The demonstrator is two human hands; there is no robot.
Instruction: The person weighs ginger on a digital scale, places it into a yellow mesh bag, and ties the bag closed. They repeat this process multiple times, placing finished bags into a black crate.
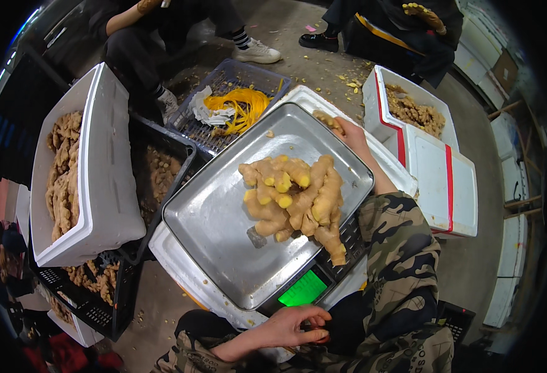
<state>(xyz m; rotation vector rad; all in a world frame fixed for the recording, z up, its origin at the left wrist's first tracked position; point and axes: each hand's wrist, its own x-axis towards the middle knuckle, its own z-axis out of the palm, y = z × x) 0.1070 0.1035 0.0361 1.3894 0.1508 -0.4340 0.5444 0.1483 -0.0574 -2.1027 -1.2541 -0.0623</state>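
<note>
Beyond the far right edge of a steel scale tray point(217, 252), my right hand point(352, 135) grips a piece of ginger point(327, 120), partly hidden by my fingers. Several ginger roots point(296, 191) with yellow cut ends are heaped on the tray, and one hangs over its near edge. Close to the scale's lit green display point(303, 288), my left hand point(287, 326) is curled around a small reddish object point(321, 338), mostly hidden. The scale rests on a white foam lid point(175, 265).
To the left, a foam box point(110, 205) of ginger leans over black crates point(86, 303). A purple-grey crate point(184, 102) ahead holds yellow straps point(240, 107) and white labels. Foam boxes point(436, 182) with red tape stand right. Two people point(161, 28) sit opposite.
</note>
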